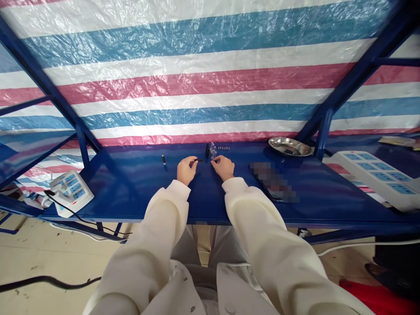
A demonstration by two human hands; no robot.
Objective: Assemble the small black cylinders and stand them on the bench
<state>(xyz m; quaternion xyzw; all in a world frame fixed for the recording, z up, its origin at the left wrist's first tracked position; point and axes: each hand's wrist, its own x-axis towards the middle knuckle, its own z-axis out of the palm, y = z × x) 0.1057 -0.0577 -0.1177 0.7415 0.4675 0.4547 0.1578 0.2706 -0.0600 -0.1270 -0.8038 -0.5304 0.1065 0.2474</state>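
On the blue metal shelf point(138, 192), my left hand point(186, 169) is closed in a pinch on a small black cylindrical part point(198, 160). My right hand point(223, 166) rests close beside it with fingers curled, its fingertips at a small clear plastic piece point(212, 151) standing on the shelf. Just behind the hands are a small black upright part point(207, 150) and a short row of tiny dark pieces point(223, 148). Another small black cylinder point(163, 159) lies alone to the left. Both arms wear cream sleeves.
A shiny metal dish point(290, 147) sits at the back right. A dark flat object point(274, 181) lies right of my hands. White power strips rest at left point(70, 190) and right point(377, 175). Blue frame struts cross a striped tarp behind.
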